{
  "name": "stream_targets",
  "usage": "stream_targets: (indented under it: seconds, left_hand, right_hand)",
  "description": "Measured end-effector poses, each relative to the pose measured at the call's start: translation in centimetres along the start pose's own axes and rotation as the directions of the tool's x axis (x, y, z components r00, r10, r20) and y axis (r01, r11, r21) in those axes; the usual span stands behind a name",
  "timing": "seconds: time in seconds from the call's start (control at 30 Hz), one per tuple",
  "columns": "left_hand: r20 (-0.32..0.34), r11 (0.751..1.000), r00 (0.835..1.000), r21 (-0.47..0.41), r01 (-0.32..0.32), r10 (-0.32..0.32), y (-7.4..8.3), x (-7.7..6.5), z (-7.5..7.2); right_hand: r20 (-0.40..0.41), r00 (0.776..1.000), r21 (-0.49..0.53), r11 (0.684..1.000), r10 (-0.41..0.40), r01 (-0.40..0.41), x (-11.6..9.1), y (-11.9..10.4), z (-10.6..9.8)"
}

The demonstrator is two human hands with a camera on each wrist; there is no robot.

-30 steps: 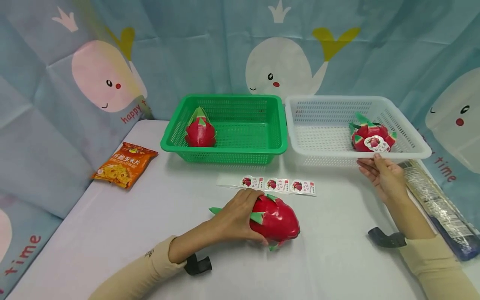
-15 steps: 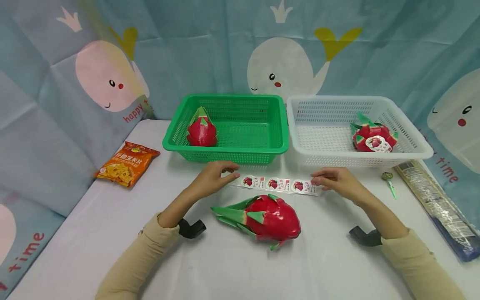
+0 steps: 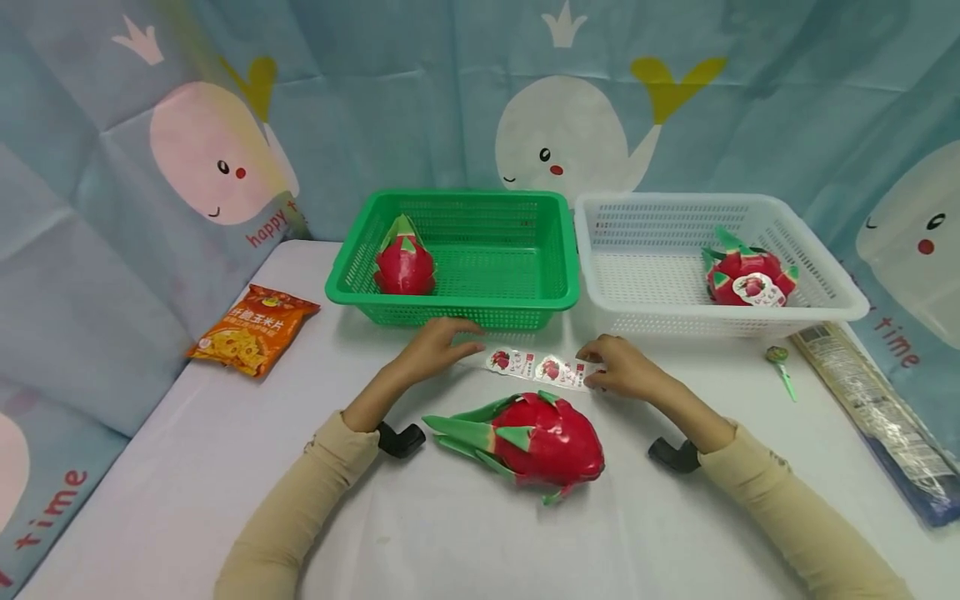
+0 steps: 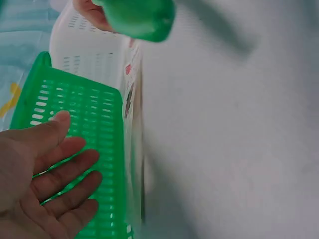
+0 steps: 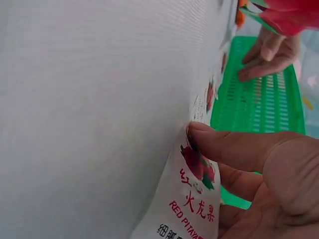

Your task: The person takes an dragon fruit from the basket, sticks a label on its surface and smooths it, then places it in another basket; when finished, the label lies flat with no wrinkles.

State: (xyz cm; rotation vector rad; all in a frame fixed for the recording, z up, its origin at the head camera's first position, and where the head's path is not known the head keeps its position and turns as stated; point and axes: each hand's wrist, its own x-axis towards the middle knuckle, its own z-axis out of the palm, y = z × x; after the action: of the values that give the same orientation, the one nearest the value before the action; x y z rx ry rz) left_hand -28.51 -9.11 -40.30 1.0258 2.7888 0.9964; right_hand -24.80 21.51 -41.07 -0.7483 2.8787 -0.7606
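Note:
My right hand (image 3: 622, 367) pinches the right end of a strip of dragon fruit stickers (image 3: 512, 362); the right wrist view shows the thumb (image 5: 234, 147) across one sticker and fingers behind it. Beyond the strip's left end is my left hand (image 3: 431, 354), its fingers loosely extended with nothing in them, in front of the green basket (image 4: 112, 164) in the left wrist view. A large red dragon fruit (image 3: 558, 442) with green leaves lies on its side on the table, nearer than the strip. Neither hand touches it.
The green basket holds one dragon fruit (image 3: 405, 268). Beside it, a white basket (image 3: 720, 315) holds another dragon fruit (image 3: 738, 271) bearing a sticker. An orange snack bag (image 3: 255, 332) lies left; a lollipop (image 3: 777, 356) and a long package (image 3: 873, 412) lie right.
My left hand has let go of the large dragon fruit and moved up beside the strip's left end. From the white basket's rim, my right hand has moved left and taken the strip's right end.

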Motion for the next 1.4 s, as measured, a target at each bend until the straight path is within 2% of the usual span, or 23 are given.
stream_targets:
  seconds: [0.23, 0.37, 0.5, 0.6, 0.67, 0.8, 0.93, 1.1, 1.17, 1.23, 1.3, 1.4]
  left_hand:
    - [0.056, 0.999, 0.997, 0.018, -0.048, 0.047, 0.2, 1.3, 1.0]
    - [0.066, 1.0, 0.997, 0.005, -0.03, 0.029, 0.3, 1.4, 1.4]
    - [0.078, 0.988, 0.997, -0.15, 0.034, -0.022, 0.2, 1.2, 1.2]
    - [0.091, 0.954, 0.995, -0.291, 0.069, -0.044, 0.6, 1.3, 0.8]
    - [0.097, 0.935, 0.994, -0.347, 0.079, -0.048, 1.3, 1.4, 0.4]
    - [0.115, 0.904, 0.992, -0.418, 0.091, -0.047, 2.9, 1.8, -0.1]
    - [0.148, 0.871, 0.988, -0.478, 0.115, -0.049, 4.2, 1.9, -0.4]
    - [0.175, 0.816, 0.981, -0.552, 0.173, -0.09, 5.1, 2.0, -0.7]
    - [0.186, 0.799, 0.976, -0.568, 0.198, -0.109, 5.3, 2.1, -0.7]
    - [0.192, 0.795, 0.974, -0.568, 0.213, -0.124, 5.3, 2.2, -0.6]
    - [0.192, 0.804, 0.973, -0.553, 0.217, -0.13, 5.2, 2.1, -0.4]
    - [0.16, 0.848, 0.979, -0.494, 0.192, -0.129, 4.7, 1.7, 0.1]
  right_hand:
    - [0.005, 1.0, 0.095, 0.995, 0.018, -0.019, -0.7, 0.9, -0.4]
    - [0.005, 1.0, 0.137, 0.991, 0.007, -0.008, -1.4, 1.3, -0.9]
    - [0.021, 1.0, 0.16, 0.987, -0.02, 0.016, -1.6, 1.3, -1.4]
    - [0.008, 0.996, 0.211, 0.974, -0.089, 0.086, -1.1, 0.7, -1.5]
    - [-0.034, 0.989, 0.248, 0.958, -0.143, 0.147, -0.5, -0.2, -1.5]
    - [-0.14, 0.958, 0.315, 0.906, -0.249, 0.282, 0.6, -2.3, -1.5]
    - [-0.205, 0.918, 0.35, 0.85, -0.34, 0.393, 1.2, -3.9, -1.5]
    - [-0.259, 0.864, 0.351, 0.792, -0.431, 0.5, 1.5, -4.4, -1.8]
    - [-0.278, 0.855, 0.36, 0.778, -0.437, 0.515, 1.5, -4.3, -1.8]
    - [-0.287, 0.859, 0.371, 0.778, -0.424, 0.507, 1.3, -4.2, -1.7]
    - [-0.286, 0.872, 0.383, 0.787, -0.397, 0.483, 1.1, -4.2, -1.4]
    - [-0.294, 0.888, 0.386, 0.806, -0.354, 0.449, 0.7, -4.4, -0.9]
